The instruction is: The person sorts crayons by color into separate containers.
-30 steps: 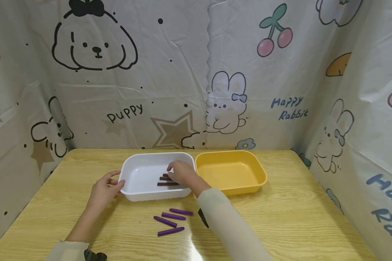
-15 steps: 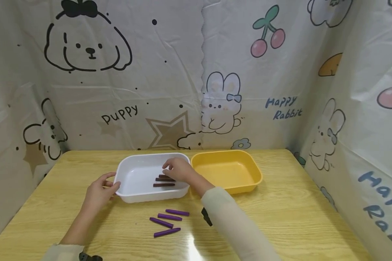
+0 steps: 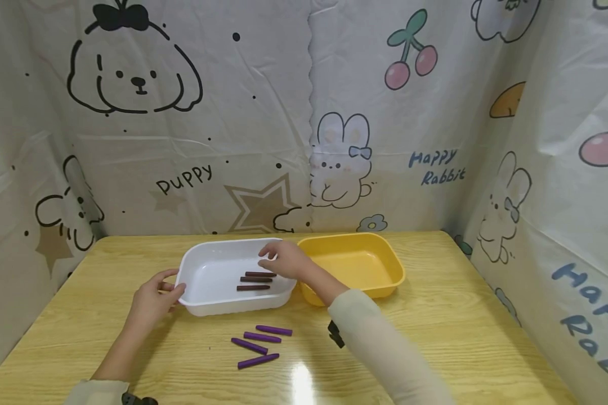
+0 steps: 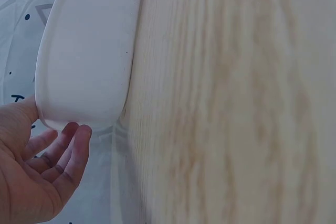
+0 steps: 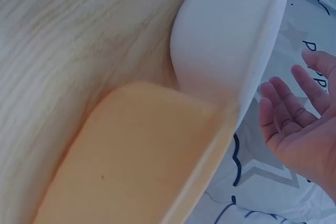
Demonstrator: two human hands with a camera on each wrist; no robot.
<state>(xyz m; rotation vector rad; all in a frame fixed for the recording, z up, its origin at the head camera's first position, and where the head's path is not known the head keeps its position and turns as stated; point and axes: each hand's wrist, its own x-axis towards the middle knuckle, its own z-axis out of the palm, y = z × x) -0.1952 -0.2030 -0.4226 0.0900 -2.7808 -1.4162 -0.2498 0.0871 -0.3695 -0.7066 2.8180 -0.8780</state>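
My left hand [image 3: 152, 296] holds the left end of the white plastic tray [image 3: 202, 308], thumb at the rim and fingers against the outer wall [image 4: 84, 127]. Three dark brown crayons [image 3: 255, 279] lie side by side in the tray's right half. Over the tray's right end hovers my right hand [image 3: 286, 260], fingers loosely bent and nothing between them; the right wrist view shows that hand [image 5: 302, 114] with its palm bare. On the table in front of the tray lie several purple crayons [image 3: 262, 337].
A yellow tray [image 3: 392, 284] stands right beside the white one, their ends meeting. Both sit toward the back of the wood-grain table [image 3: 436, 337]. A printed cloth curtain [image 3: 263, 73] rises behind the table and along both sides.
My right hand has lifted away from the brown crayons toward the tray's back right, leaving all three in sight. My left hand stays at the tray's end. The head view has shifted slightly.
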